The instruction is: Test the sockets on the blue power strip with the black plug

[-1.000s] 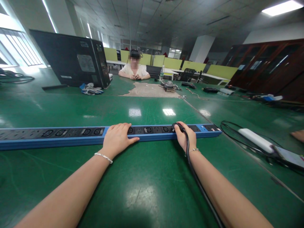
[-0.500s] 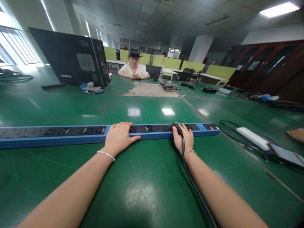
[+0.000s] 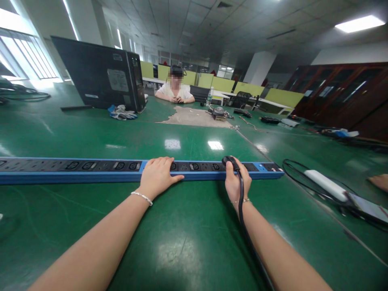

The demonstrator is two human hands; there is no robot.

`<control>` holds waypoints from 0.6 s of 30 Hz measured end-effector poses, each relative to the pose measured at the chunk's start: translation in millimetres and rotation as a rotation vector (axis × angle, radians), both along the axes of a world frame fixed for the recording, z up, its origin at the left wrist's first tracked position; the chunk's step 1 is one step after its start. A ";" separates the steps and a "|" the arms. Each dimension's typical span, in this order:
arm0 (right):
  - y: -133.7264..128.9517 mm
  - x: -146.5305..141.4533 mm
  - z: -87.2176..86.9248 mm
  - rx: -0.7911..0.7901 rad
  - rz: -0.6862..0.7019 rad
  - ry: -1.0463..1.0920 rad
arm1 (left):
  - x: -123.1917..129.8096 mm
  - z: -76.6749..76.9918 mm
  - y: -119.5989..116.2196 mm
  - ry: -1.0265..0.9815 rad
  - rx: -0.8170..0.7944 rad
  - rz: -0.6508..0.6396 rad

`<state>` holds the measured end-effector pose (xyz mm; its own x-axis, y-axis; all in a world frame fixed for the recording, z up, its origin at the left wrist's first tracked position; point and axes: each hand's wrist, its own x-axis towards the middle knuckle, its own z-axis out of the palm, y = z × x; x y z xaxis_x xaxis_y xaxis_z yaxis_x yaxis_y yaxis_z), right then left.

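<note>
A long blue power strip (image 3: 206, 176) with a row of black sockets lies across the green table. My left hand (image 3: 158, 174) grips it near the middle, fingers over the top and thumb stretched along the near side. Farther right, my right hand (image 3: 239, 180) is closed around a black power plug (image 3: 230, 162), thumb on its near side. The plug is tilted over the sockets, its top above the strip's far edge; its prongs are hidden. From it a thick black cord (image 3: 241, 210) runs down over my right wrist toward the bottom edge.
On the right lie a white power strip (image 3: 325, 185) and loose black cables. A black computer case (image 3: 100, 76) stands far left, with gloves (image 3: 122, 112) beside it. A person (image 3: 176, 87) sits across the table, near a plastic bottle (image 3: 210, 96).
The plug in my right hand has risen slightly and tipped up from the strip. My left hand keeps its place on the strip. The whole view has shifted a little.
</note>
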<state>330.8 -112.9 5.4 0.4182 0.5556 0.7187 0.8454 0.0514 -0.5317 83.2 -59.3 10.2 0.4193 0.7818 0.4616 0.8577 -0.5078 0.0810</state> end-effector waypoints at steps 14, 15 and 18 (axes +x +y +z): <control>25.2 -96.3 3.1 -0.135 0.348 -0.009 | 1.0 -2.0 -0.7 -0.037 0.019 -0.002; 25.3 -96.0 2.8 -0.145 0.336 -0.012 | 0.9 -2.4 -0.6 -0.041 0.018 -0.006; 25.6 -94.9 2.6 -0.180 0.311 -0.023 | 0.5 -3.5 0.0 -0.058 0.020 -0.018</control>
